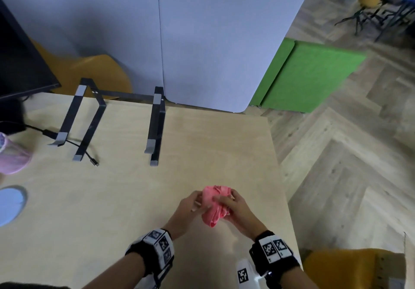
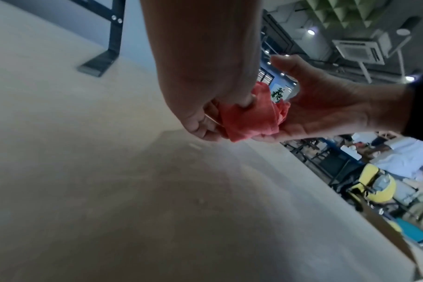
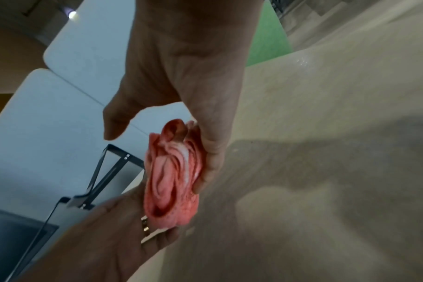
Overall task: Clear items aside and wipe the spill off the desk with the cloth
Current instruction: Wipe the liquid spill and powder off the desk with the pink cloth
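Observation:
A crumpled pink cloth (image 1: pixel 214 205) is held just above the light wooden desk (image 1: pixel 112 199), near its right front edge. My left hand (image 1: pixel 195 202) pinches the cloth's left side with curled fingers. My right hand (image 1: pixel 226 200) cups the right side, fingers wrapped over the folds. In the left wrist view the left hand (image 2: pixel 205 118) grips the cloth (image 2: pixel 249 120) and the right hand (image 2: pixel 326 110) has its thumb lifted. From the right wrist, the cloth (image 3: pixel 174 177) lies against the right hand's fingers (image 3: pixel 210 162). A small shiny wet spot (image 3: pixel 302 61) glints on the desk.
A black laptop stand (image 1: pixel 112 127) with a loose cable (image 1: pixel 85 151) stands at the back left. A pink cup (image 1: pixel 11 154) and a blue round object (image 1: pixel 9 205) sit at the left edge. A dark monitor (image 1: pixel 20 64) is far left. A cardboard box (image 1: pixel 359 268) is low right.

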